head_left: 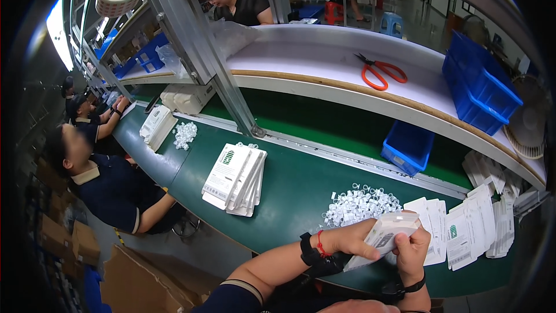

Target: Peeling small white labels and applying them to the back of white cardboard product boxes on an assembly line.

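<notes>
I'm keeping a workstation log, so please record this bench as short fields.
Left hand: holds white package
Right hand: holds same package
Loose pieces: small white pieces, piled beyond hands
Left: stacked packages
Right: fanned packages
Shelf: red-handled scissors, blue bins
Below shelf: blue bin

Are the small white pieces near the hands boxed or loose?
Loose: the small white pieces lie heaped on the green tabletop, with no container around them.
</notes>
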Demonstrator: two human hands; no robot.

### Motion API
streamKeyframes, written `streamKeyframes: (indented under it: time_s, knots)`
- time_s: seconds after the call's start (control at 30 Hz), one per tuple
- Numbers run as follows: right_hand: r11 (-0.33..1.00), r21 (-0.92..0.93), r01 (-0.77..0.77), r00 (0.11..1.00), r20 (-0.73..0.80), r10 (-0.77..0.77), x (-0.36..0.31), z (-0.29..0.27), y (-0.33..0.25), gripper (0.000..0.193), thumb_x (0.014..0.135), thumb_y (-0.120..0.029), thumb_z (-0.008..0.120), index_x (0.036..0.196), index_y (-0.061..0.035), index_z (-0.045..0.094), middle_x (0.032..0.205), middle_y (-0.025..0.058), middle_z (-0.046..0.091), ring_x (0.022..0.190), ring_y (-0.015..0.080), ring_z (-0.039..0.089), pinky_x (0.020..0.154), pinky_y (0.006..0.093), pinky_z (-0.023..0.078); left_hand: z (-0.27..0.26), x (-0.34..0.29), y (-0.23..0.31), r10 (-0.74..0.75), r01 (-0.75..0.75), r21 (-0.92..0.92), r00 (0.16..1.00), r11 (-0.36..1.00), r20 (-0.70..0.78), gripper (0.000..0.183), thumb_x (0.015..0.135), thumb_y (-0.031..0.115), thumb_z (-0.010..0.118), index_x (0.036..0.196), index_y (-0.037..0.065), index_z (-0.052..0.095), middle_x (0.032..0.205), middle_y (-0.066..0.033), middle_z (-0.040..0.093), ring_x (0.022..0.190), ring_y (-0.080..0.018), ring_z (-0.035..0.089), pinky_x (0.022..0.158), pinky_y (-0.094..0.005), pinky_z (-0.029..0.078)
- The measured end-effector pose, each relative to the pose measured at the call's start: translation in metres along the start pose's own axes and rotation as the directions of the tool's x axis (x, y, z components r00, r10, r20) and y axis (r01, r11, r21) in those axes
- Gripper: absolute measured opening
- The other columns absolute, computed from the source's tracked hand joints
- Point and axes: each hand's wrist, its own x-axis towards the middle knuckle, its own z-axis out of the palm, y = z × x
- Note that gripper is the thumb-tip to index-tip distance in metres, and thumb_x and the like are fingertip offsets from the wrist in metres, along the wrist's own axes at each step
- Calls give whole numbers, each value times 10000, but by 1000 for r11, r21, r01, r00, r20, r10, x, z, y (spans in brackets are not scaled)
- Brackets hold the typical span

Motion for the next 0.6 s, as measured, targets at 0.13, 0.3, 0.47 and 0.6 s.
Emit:
streamKeyframes:
  time_s: [0.13,0.3,0.47,0.6]
  knots:
    - [981,115,-156,987,-21,159,-3,-3,6,327,877,-275,628,893,51,663,942,118,612,852,159,520,692,268,416,-6,2,-7,39,-34,47,993,998,-113,657,818,435,669,1247,-26,481,1116,-105,579,1010,-168,537,872,-301,438]
    - [991,-71,117,976,-174,-128,0,-10,11,265,943,-178,537,966,66,638,879,63,658,766,98,548,726,243,424,-1,8,-5,114,-13,370,960,929,-254,419,954,360,497,972,-41,618,795,-101,641,754,-150,596,678,-305,475]
    - [985,100,140,944,-313,-102,6,-21,5,265,949,-162,527,964,77,639,890,68,658,789,94,549,739,247,426,-2,14,0,237,-25,713,951,700,-199,423,960,310,476,749,-44,573,606,-171,533,546,-237,539,544,-354,418]
    - [976,147,158,931,-352,-98,7,-17,9,268,963,-170,502,954,60,640,872,65,661,770,81,559,724,237,426,-6,14,-5,243,-23,740,951,673,-192,407,946,291,492,730,-43,575,616,-207,538,545,-323,539,535,-379,415]
